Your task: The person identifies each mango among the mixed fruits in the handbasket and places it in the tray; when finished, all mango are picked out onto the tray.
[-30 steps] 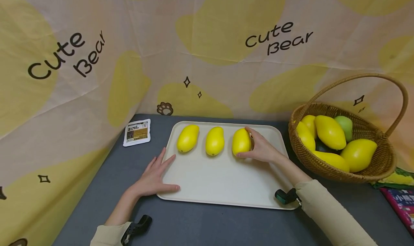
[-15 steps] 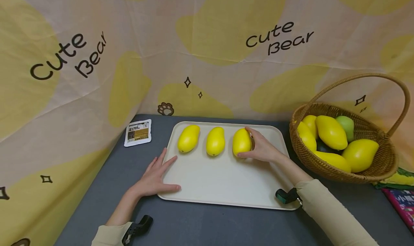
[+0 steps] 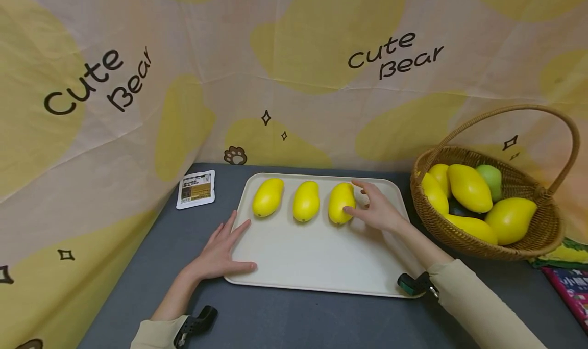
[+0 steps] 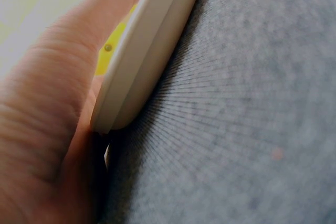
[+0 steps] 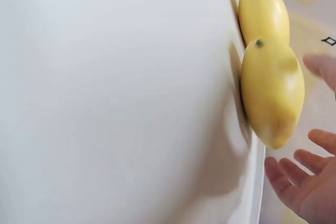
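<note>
Along the far side of the cream tray (image 3: 294, 259), we see three yellow mangoes in a row: the left mango (image 3: 268, 197), the middle mango (image 3: 305, 201) and the right mango (image 3: 339, 198). Only the head view shows us the basket (image 3: 548, 226) beyond the tray's right edge. There the right hand (image 3: 376, 208) overlaps the right mango with its thumb, but the right wrist view reveals loosened fingers apart from the fruit, gripping nothing, and a dark green tip (image 5: 259, 43) on its end. The left hand (image 3: 220, 252) lies spread over the tray's left edge; its wrist view adds the rim's outer side. Half a second ago, the right hand clasped the right mango; now we find it released.
</note>
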Available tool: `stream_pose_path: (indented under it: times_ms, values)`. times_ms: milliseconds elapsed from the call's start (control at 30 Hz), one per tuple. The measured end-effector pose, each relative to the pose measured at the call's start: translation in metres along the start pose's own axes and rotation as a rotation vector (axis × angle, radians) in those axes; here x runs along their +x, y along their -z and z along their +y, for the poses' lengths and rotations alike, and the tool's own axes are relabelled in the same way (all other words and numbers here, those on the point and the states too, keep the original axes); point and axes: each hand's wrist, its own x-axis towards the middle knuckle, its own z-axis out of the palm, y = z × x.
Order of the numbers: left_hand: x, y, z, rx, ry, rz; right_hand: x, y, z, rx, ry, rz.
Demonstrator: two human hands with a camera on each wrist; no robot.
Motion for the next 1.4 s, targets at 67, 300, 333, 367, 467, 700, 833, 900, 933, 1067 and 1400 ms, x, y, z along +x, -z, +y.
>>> stream_pose_path:
  times_ms: [67,300,333,367,467,700,833,900,933,1067,1400]
  values:
    - [0.0,-0.001,0.0,0.001,0.004,0.0,-0.007,0.005,-0.003,0.021,0.032,0.054]
    - [0.001,-0.003,-0.001,0.009,0.006,0.01,-0.038,0.04,-0.025,-0.075,0.119,0.154]
    - [0.001,-0.003,-0.001,0.012,0.009,0.012,-0.043,0.047,-0.028,-0.09,0.137,0.153]
    - [0.001,-0.003,-0.002,0.014,0.007,0.015,-0.048,0.054,-0.029,-0.109,0.151,0.152]
    - [0.001,-0.003,-0.003,0.024,0.016,0.019,-0.061,0.079,-0.033,-0.172,0.183,0.144]
    - [0.0,-0.003,-0.003,0.021,0.014,0.012,-0.081,0.14,-0.023,-0.369,0.126,0.132]
    - [0.001,-0.004,-0.001,0.024,0.008,0.013,-0.08,0.174,-0.01,-0.485,0.064,0.053]
    - [0.001,-0.004,-0.001,0.022,0.005,0.014,-0.075,0.187,-0.004,-0.546,0.067,0.007]
    - [0.001,-0.003,-0.001,0.021,0.004,0.015,-0.071,0.193,-0.001,-0.568,0.067,-0.024]
    - [0.0,-0.002,0.0,0.021,0.003,0.019,-0.056,0.206,0.012,-0.627,0.073,-0.135]
    - [0.0,-0.002,0.001,0.02,-0.004,0.018,-0.044,0.212,0.047,-0.685,0.046,-0.284]
